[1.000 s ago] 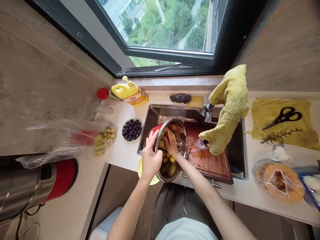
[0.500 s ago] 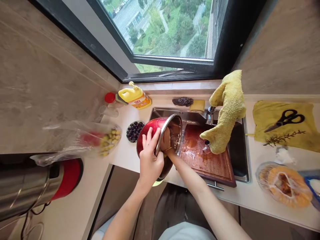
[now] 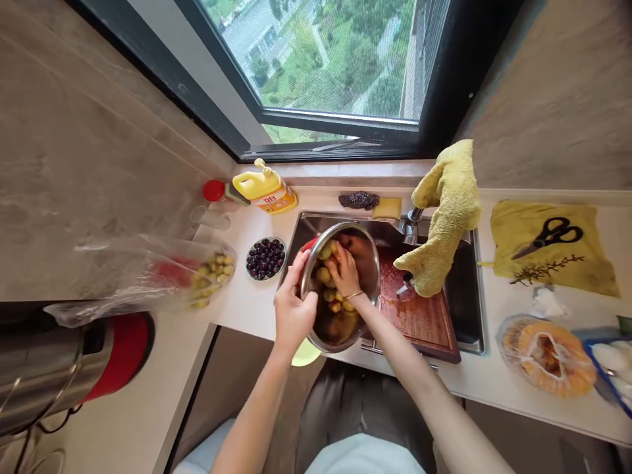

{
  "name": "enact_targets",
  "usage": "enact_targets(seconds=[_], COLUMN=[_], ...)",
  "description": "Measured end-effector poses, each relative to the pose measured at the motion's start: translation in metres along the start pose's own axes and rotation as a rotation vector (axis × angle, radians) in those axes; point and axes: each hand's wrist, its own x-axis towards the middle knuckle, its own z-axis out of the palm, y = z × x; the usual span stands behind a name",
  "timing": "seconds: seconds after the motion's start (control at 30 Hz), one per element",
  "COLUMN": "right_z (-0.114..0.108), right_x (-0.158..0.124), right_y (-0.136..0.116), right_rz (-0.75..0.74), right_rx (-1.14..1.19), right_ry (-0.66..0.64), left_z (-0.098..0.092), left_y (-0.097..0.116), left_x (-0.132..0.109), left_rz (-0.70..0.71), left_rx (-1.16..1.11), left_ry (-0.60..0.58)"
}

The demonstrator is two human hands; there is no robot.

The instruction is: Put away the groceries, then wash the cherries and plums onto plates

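Observation:
A metal bowl [image 3: 368, 263], red outside and steel inside, is held tilted over the left part of the sink, its mouth facing me. My left hand [image 3: 293, 309] grips its left rim, thumb at the rim and fingers on the red outer wall. Several yellow-green fruits, which look like jujubes [image 3: 334, 307], lie inside. My right hand [image 3: 347, 271] reaches into the bowl, its fingers stretched out over the fruits and touching them; the fingertips are partly hidden among them. Beneath and right of the bowl, a wet wooden cutting board [image 3: 419, 322] lies across the sink [image 3: 469, 322].
Left of the bowl stand a dish of dark grapes [image 3: 266, 259] and a plastic bag of similar fruits [image 3: 212, 276]. A yellow detergent bottle [image 3: 266, 189] is behind. A yellow towel [image 3: 444, 217] drapes the faucet. Scissors [image 3: 548, 237] and a wrapped cut pumpkin [image 3: 548, 355] lie right.
The bowl has turned from tipped toward the sink to facing me more, so the fruits inside now show. My right hand has shifted right with it, and its fingers have come into sight.

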Motion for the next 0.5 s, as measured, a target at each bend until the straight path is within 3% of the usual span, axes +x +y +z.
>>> enact_targets(seconds=[0.07, 0.17, 0.23, 0.37, 0.5], right_z=[-0.031, -0.077, -0.099, -0.119, -0.12], right_x=[-0.006, -0.017, -0.024, -0.029, -0.021], right_y=[0.022, 0.054, 0.07, 0.087, 0.088], right_rz=[0.082, 0.226, 0.244, 0.164, 0.17], right_rx=[-0.116, -0.351, -0.494, -0.704, -0.792], right_ry=[-0.175, -0.447, -0.546, -0.632, -0.693], left_z=[0.012, 0.045, 0.069, 0.098, 0.1], left_y=[-0.024, -0.06, -0.077, -0.094, -0.104], left_x=[-0.003, -0.02, -0.033, -0.047, -0.047], left_rz=[-0.144, -0.378, -0.52, -0.624, -0.595], left_rx=[-0.166, -0.386, -0.518, -0.677, -0.701], left_ry=[0.04, 0.073, 0.067, 0.055, 0.032])
